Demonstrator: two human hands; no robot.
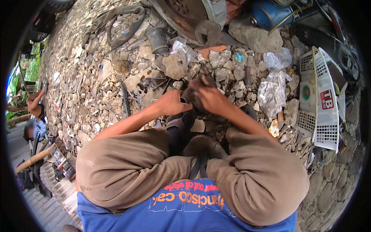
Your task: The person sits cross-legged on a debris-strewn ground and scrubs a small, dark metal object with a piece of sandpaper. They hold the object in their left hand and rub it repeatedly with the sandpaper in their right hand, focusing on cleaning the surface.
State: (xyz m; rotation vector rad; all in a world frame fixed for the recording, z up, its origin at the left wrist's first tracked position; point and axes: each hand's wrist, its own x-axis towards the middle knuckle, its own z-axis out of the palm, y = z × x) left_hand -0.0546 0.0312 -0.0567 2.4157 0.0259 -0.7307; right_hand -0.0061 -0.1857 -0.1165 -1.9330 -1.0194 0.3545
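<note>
I sit with bent knees over stony ground, both forearms reaching in between my legs. My left hand point(172, 103) is closed, its thumb pressed along a dark, dirty object point(195, 99) that lies mostly hidden between the hands. Over the same object is my right hand point(206, 94), its fingers smeared by motion. Just beyond my left hand, a flat stone point(139, 83) carries black, oily stains and a few thin dark metal pieces point(155, 78). A dark bar point(125, 99) lies on the stones left of it.
Farther off stand a large rusty wheel-like part point(181, 15), a dark metal cylinder point(157, 40) and a glass jar point(119, 65). To the right are crumpled plastic point(271, 92) and white plastic crates point(326, 104). Another person point(35, 120) is at the far left.
</note>
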